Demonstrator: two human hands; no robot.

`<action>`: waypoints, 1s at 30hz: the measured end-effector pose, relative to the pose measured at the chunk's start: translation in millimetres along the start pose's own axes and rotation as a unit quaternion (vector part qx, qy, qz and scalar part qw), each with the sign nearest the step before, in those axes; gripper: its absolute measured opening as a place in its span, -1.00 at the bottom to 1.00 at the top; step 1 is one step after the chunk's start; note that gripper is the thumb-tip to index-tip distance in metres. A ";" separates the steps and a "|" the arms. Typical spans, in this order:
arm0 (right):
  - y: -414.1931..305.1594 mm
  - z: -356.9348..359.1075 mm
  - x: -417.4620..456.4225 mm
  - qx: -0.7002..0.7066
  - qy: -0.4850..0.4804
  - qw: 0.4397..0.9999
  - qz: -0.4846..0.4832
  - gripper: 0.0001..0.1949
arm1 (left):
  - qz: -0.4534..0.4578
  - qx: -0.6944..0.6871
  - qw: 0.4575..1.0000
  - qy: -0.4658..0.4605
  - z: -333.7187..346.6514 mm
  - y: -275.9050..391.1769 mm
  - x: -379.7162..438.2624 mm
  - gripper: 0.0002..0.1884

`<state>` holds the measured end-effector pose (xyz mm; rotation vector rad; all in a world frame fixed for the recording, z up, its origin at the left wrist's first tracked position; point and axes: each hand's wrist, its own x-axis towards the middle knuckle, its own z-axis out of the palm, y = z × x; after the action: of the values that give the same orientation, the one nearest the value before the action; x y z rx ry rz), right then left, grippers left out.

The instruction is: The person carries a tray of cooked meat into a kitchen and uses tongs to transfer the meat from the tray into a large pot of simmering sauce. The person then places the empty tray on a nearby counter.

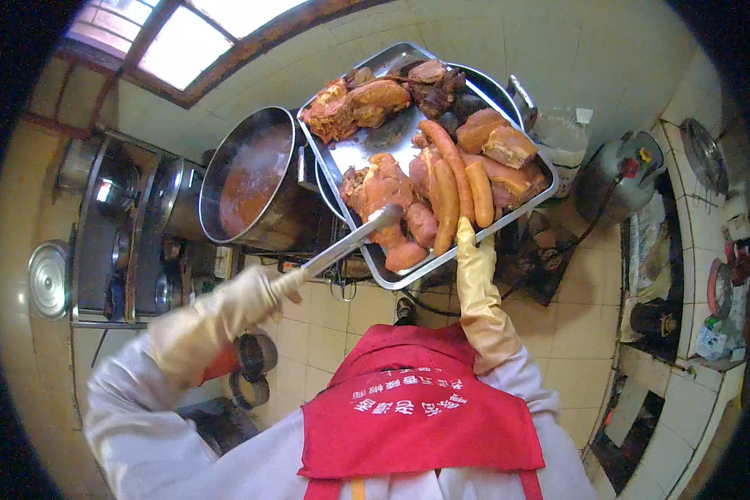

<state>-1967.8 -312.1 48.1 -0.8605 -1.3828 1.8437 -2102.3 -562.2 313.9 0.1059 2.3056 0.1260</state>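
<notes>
My left hand (269, 284), in a cream rubber glove, grips the metal handle of a utensil (340, 250). The utensil's far end touches or hangs just over cooked meat (387, 187) in a rectangular steel tray (447, 264). In a matching glove, my right hand (473, 244) holds the tray's near edge; its thumb lies over the rim by the sausages (453, 162), and the fingers beneath are hidden. Dark and brown meat pieces (375, 100) lie at the tray's far side. The tray rests over a round pot (487, 78), mostly covered by it.
A large pot of reddish-brown liquid (256, 181) stands left of the tray. Farther left is a metal rack (106, 219) with pots. A gas cylinder (625, 169) with a hose stands at the right, near a tiled counter (700, 237). Dark round containers (253, 356) sit low on the left.
</notes>
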 end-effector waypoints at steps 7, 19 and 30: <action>14.3 -19.3 2.5 0.001 -0.014 0.999 0.035 -0.38 | 0.065 -0.164 0.984 -0.013 103.8 -24.4 34.2 -0.22; 20.3 -28.8 8.1 0.100 -0.053 0.989 0.091 -0.39 | 0.163 -0.031 0.962 0.215 113.2 -56.8 52.5 -0.43; 5.8 -58.8 -3.2 0.117 -0.013 0.990 0.079 -0.27 | 0.212 -0.232 0.905 0.287 13.7 -124.4 89.9 -0.55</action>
<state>-1918.6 -285.0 29.8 -0.8462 -1.1109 2.0951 -2157.1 -674.3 223.4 0.3639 2.7202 1.0461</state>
